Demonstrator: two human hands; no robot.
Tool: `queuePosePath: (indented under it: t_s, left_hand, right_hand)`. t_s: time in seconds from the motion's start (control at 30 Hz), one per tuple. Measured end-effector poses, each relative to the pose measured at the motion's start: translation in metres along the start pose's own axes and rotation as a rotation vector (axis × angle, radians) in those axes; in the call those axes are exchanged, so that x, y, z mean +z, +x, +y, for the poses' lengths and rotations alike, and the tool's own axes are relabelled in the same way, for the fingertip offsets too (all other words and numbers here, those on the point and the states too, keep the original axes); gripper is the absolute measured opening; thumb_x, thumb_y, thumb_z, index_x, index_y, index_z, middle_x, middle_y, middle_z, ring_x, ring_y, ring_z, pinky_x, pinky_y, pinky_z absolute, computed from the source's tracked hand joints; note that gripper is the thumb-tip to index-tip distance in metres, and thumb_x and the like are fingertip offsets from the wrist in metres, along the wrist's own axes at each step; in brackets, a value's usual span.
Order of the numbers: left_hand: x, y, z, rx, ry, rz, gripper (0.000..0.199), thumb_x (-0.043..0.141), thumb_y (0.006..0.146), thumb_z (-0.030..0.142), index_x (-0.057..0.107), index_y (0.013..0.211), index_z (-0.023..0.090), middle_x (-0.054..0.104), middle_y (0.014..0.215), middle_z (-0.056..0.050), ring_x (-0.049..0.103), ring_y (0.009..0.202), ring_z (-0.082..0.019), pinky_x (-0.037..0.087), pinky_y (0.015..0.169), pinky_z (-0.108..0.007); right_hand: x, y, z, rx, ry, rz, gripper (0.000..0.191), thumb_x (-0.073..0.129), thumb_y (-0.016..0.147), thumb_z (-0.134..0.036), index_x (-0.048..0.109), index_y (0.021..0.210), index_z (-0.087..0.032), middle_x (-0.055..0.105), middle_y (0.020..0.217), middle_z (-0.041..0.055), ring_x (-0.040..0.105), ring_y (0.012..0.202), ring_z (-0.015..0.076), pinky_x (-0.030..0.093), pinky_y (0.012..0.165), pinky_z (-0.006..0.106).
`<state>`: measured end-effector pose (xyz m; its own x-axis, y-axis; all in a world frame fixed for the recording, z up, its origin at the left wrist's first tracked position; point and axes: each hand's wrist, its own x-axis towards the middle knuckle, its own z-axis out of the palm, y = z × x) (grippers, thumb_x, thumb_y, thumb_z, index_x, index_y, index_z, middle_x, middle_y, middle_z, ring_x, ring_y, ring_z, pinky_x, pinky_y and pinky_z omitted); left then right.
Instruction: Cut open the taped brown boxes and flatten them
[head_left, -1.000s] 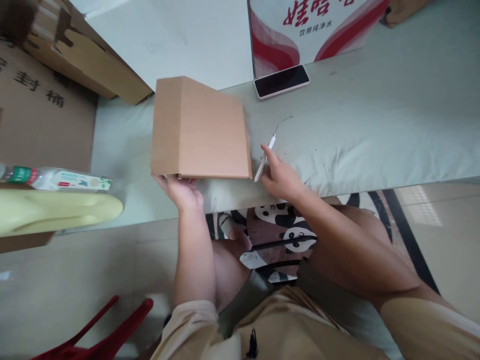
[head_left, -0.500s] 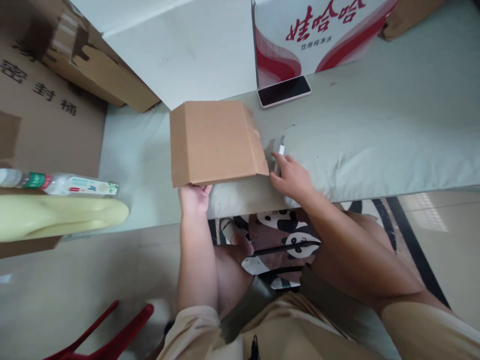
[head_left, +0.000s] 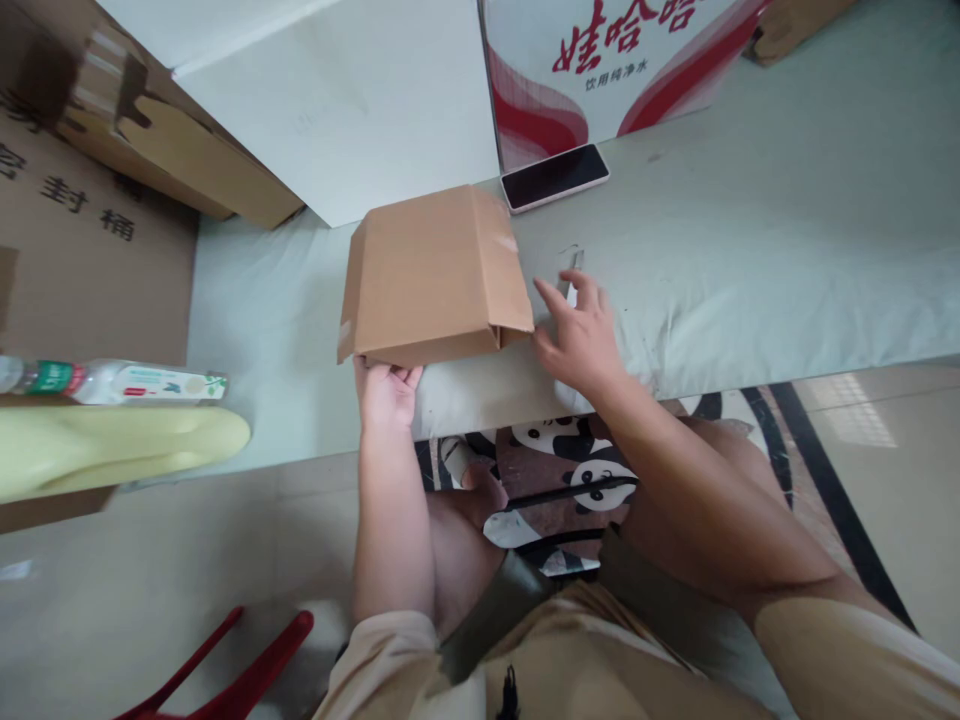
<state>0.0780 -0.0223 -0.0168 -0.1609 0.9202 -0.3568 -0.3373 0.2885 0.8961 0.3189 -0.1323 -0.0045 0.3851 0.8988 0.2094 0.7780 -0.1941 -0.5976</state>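
A plain brown cardboard box [head_left: 435, 275] lies on the pale green cloth-covered table [head_left: 750, 240], near its front edge. My left hand [head_left: 386, 392] grips the box's near left edge from underneath, fingers hidden under it. My right hand [head_left: 574, 335] rests with fingers spread on the cloth just right of the box, its fingertips touching a small white tool [head_left: 571, 290] lying there. Whether the hand grips the tool I cannot tell; the fingers look apart.
A dark phone [head_left: 553, 177] lies behind the box, in front of a red-and-white printed carton [head_left: 600, 70]. A white box [head_left: 337, 100] and brown cartons [head_left: 90, 200] stand at the back left. A plastic bottle [head_left: 112, 383] lies on a yellow object [head_left: 112, 445] at left. A red stool [head_left: 217, 670] stands on the floor.
The cardboard box has been turned and tilted, its flaps now showing at the near right. My right hand has let the white tool lie and spread its fingers beside the box.
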Motion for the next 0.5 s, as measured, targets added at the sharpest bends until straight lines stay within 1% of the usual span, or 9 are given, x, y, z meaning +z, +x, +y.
queuePosePath:
  t_s: [0.07,0.13,0.2,0.27,0.33,0.37,0.43,0.5]
  left_hand:
    - [0.003,-0.002,0.0,0.117,0.044,0.066,0.044,0.065,0.067,0.015,0.054,0.106,0.034,0.069,0.103,0.003,0.07,0.086,-0.014,0.06,0.084,-0.034]
    - [0.005,-0.004,0.0,0.273,0.106,0.09,0.038,0.068,0.071,0.024,0.058,0.108,0.03,0.069,0.112,-0.001,0.069,0.099,-0.017,0.058,0.09,-0.035]
    - [0.007,-0.006,0.001,0.425,0.18,0.07,0.03,0.064,0.078,0.035,0.064,0.105,0.024,0.07,0.116,-0.005,0.066,0.114,-0.02,0.054,0.1,-0.034]
    - [0.007,-0.005,0.0,0.53,0.208,0.024,0.031,0.058,0.083,0.041,0.067,0.104,0.02,0.071,0.119,-0.008,0.062,0.125,-0.022,0.048,0.109,-0.032]
    - [0.007,-0.003,-0.002,0.571,0.176,-0.028,0.037,0.053,0.088,0.046,0.067,0.11,0.02,0.071,0.123,-0.009,0.059,0.132,-0.022,0.045,0.114,-0.032]
    - [0.006,-0.001,-0.003,0.572,0.158,-0.038,0.04,0.05,0.089,0.049,0.066,0.112,0.02,0.07,0.125,-0.009,0.058,0.134,-0.022,0.044,0.115,-0.032]
    - [0.004,0.004,-0.005,0.555,0.158,-0.026,0.044,0.047,0.091,0.054,0.065,0.113,0.02,0.07,0.127,-0.009,0.056,0.136,-0.022,0.044,0.115,-0.032]
    - [0.0,0.009,-0.006,0.513,0.217,-0.013,0.045,0.043,0.093,0.055,0.065,0.11,0.02,0.07,0.124,-0.009,0.056,0.135,-0.021,0.045,0.114,-0.031]
  right_hand:
    - [0.002,0.0,-0.003,-0.129,0.106,-0.067,0.056,0.05,0.086,-0.034,0.061,0.14,-0.021,0.052,0.149,0.0169,0.043,0.14,0.0387,0.034,0.118,0.063]
    - [0.005,0.0,-0.005,-0.222,0.213,-0.133,0.058,0.048,0.087,-0.04,0.059,0.141,-0.022,0.054,0.149,0.0137,0.044,0.142,0.0343,0.031,0.124,0.058]
    - [0.008,0.0,-0.006,-0.237,0.282,-0.188,0.068,0.05,0.086,-0.049,0.052,0.147,-0.019,0.053,0.153,0.0146,0.041,0.148,0.0347,0.027,0.126,0.058]
    - [0.008,-0.001,-0.009,-0.212,0.311,-0.232,0.082,0.055,0.083,-0.055,0.043,0.153,-0.016,0.048,0.158,0.0168,0.032,0.155,0.0381,0.026,0.125,0.062]
    - [0.007,-0.002,-0.013,-0.195,0.328,-0.252,0.087,0.059,0.081,-0.056,0.037,0.155,-0.016,0.045,0.161,0.0181,0.027,0.157,0.0396,0.025,0.124,0.065]
    - [0.006,-0.003,-0.015,-0.192,0.34,-0.25,0.086,0.06,0.081,-0.055,0.037,0.154,-0.017,0.045,0.16,0.0188,0.03,0.156,0.0392,0.024,0.124,0.064]
    - [0.005,-0.004,-0.019,-0.186,0.371,-0.226,0.078,0.06,0.082,-0.052,0.041,0.149,-0.017,0.053,0.152,0.0198,0.044,0.147,0.0379,0.026,0.123,0.063]
    - [0.004,-0.004,-0.021,-0.182,0.395,-0.194,0.065,0.062,0.081,-0.052,0.051,0.135,-0.018,0.063,0.136,0.0185,0.057,0.13,0.0365,0.036,0.116,0.061]
